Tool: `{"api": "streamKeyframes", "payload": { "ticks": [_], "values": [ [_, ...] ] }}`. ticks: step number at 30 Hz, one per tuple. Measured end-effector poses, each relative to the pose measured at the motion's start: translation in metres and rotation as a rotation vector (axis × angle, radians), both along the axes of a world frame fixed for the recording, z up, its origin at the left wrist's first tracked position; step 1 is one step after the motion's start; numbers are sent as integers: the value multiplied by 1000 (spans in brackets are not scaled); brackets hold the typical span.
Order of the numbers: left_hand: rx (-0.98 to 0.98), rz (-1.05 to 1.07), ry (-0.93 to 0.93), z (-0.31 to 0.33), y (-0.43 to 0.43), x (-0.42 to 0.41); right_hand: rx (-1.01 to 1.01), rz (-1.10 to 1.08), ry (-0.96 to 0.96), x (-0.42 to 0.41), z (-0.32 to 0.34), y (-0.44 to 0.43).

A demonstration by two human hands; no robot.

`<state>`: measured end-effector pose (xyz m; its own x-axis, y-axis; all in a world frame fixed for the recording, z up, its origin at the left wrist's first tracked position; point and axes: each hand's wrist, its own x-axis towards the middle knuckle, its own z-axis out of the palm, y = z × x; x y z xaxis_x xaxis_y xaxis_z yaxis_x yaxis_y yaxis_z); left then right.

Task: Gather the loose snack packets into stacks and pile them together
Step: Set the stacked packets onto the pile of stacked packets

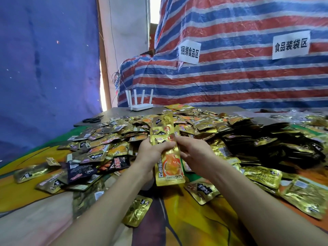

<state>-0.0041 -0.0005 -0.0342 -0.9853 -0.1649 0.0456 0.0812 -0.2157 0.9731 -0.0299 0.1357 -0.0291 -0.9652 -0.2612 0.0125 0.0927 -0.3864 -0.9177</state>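
Note:
A fanned stack of gold snack packets stands upright in the middle of the view, held above the table. My left hand grips the stack from the left, thumb across its front. My right hand holds its right edge with curled fingers. Behind and around the hands spreads a big heap of loose gold and dark packets. Single packets lie near me, one gold and one dark.
A white router with antennas and black scissors sit at the far left of the table. A striped tarp with two paper signs hangs behind. A colourful cloth covers the table's near part.

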Motion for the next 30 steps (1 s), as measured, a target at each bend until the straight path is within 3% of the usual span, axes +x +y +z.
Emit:
{"api": "streamKeyframes", "payload": {
  "ticks": [5,11,14,20,25,30],
  "values": [
    [155,49,-95,5,-14,-3,-113,140,-139,-6,5,12],
    [177,75,50,9,-17,-3,140,339,-130,-3,2,6],
    [144,98,115,10,-15,-1,99,413,-137,-4,2,9],
    [146,119,126,10,-14,-3,46,464,-145,-5,1,16],
    [263,137,52,7,-16,-5,74,387,-122,-6,4,21],
    [324,198,41,3,-14,-7,205,338,-116,1,7,19]
  ]
}}
